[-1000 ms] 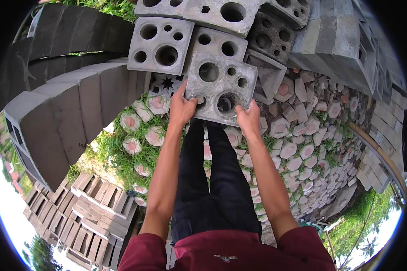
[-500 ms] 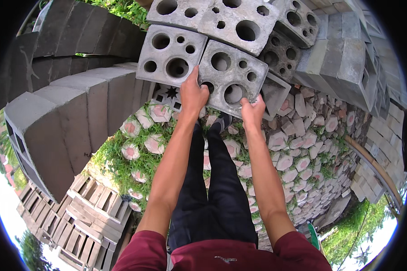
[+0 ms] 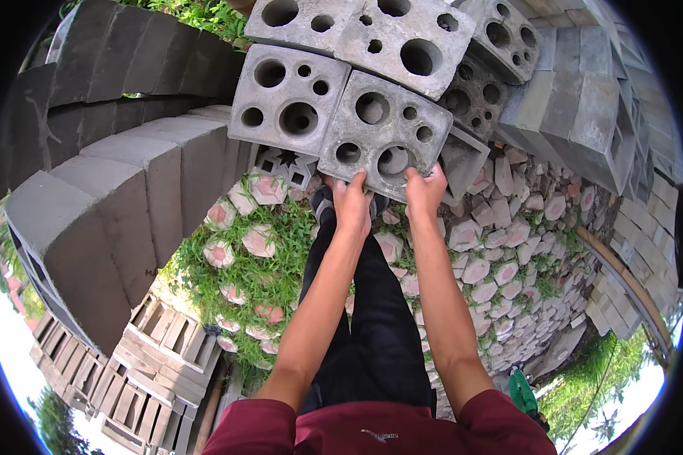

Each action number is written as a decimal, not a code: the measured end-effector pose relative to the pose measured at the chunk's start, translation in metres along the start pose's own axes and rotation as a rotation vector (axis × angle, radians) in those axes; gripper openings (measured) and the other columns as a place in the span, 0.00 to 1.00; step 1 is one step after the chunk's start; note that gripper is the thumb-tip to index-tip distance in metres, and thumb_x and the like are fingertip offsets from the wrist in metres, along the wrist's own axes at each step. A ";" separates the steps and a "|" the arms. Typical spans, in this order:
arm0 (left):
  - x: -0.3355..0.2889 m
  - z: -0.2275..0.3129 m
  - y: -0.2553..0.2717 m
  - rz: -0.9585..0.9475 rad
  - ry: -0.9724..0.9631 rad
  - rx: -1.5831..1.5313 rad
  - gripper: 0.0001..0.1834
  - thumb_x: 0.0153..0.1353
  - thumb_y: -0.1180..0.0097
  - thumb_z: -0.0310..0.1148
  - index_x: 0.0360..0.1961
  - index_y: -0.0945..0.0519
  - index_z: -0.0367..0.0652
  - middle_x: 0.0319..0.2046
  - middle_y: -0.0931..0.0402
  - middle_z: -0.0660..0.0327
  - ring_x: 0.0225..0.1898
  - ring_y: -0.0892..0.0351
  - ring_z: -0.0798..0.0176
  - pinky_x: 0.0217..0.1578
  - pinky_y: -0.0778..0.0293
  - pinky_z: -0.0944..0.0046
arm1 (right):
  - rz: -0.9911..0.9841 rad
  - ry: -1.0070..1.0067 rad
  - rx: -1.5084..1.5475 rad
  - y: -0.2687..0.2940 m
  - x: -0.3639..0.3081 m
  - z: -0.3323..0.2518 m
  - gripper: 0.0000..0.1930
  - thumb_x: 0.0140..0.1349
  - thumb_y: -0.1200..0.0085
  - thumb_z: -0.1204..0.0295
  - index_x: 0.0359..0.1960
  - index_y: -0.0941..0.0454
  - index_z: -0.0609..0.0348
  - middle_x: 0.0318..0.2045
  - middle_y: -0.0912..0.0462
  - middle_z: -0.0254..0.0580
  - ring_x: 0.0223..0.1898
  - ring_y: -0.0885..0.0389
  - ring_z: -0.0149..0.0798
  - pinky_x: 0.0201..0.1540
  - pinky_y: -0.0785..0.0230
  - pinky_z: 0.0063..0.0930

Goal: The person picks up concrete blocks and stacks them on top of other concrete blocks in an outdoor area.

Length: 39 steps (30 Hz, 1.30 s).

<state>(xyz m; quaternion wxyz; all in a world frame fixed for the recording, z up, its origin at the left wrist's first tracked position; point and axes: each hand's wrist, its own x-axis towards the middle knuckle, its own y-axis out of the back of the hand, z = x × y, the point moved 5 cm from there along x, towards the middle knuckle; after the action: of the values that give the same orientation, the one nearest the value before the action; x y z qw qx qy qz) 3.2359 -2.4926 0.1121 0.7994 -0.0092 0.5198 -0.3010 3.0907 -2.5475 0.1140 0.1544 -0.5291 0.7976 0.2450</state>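
Observation:
A grey concrete ventilation block (image 3: pixel 391 133) with several round holes lies on the near side of a stack, its corner tilted toward me. My left hand (image 3: pixel 353 206) grips its near edge, with the thumb on the top face and the fingers hidden beneath. Close by, my right hand (image 3: pixel 425 191) clasps the same block near its right corner, thumb on top and fingers partly out of sight. Against its left side sits a similar block (image 3: pixel 282 95). Larger holed blocks (image 3: pixel 395 72) rest just beyond it.
Rows of grey blocks (image 3: pixel 121 186) stand at the left; more blocks (image 3: pixel 565 106) are stacked at the right. A star-patterned block (image 3: pixel 300 173) lies low beside my feet. Hexagonal pavers (image 3: pixel 474 271) with grass cover the ground. Wooden pallets (image 3: pixel 155 364) lie at lower left.
My left hand has moved from the block's left side to its near edge, closer to my right hand, uncovering a hole. The right hand keeps its hold, and the block has barely shifted.

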 end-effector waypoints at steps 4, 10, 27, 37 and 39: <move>0.010 0.004 -0.010 0.022 0.054 0.054 0.16 0.64 0.46 0.27 0.50 0.32 0.32 0.46 0.26 0.53 0.50 0.25 0.54 0.56 0.33 0.40 | 0.017 0.035 -0.071 0.000 0.011 -0.002 0.18 0.47 0.48 0.84 0.44 0.24 0.68 0.36 0.16 0.44 0.37 0.20 0.33 0.44 0.30 0.27; 0.013 0.006 -0.003 -0.062 0.014 0.215 0.19 0.66 0.46 0.35 0.51 0.33 0.32 0.48 0.26 0.52 0.50 0.25 0.54 0.57 0.33 0.40 | -0.049 0.101 -0.129 0.001 0.012 -0.009 0.18 0.49 0.44 0.78 0.45 0.24 0.66 0.37 0.15 0.50 0.39 0.17 0.43 0.46 0.29 0.33; 0.051 0.012 -0.002 -0.014 0.114 0.164 0.21 0.59 0.45 0.35 0.48 0.29 0.30 0.48 0.27 0.47 0.47 0.24 0.45 0.48 0.31 0.29 | -0.167 0.072 -0.037 0.004 0.018 0.022 0.27 0.51 0.47 0.74 0.56 0.31 0.66 0.43 0.19 0.45 0.42 0.22 0.37 0.47 0.30 0.31; 0.046 0.015 0.001 -0.070 0.055 0.236 0.27 0.61 0.44 0.46 0.49 0.31 0.33 0.45 0.27 0.50 0.45 0.24 0.47 0.39 0.25 0.38 | -0.068 0.078 -0.221 -0.001 0.014 0.010 0.31 0.50 0.44 0.71 0.59 0.33 0.61 0.47 0.20 0.57 0.51 0.21 0.54 0.54 0.31 0.40; 0.035 0.018 -0.002 -0.167 0.062 0.301 0.31 0.62 0.44 0.48 0.55 0.34 0.33 0.53 0.32 0.49 0.53 0.29 0.48 0.47 0.27 0.37 | -0.083 0.079 -0.224 0.001 0.017 0.012 0.31 0.51 0.41 0.68 0.59 0.33 0.60 0.48 0.20 0.57 0.53 0.22 0.54 0.55 0.32 0.40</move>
<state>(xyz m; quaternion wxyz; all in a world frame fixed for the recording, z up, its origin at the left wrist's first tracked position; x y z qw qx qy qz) 3.2598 -2.5174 0.0921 0.7475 0.0769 0.4908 -0.4410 3.0827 -2.5533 0.0958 0.0729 -0.5849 0.7480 0.3051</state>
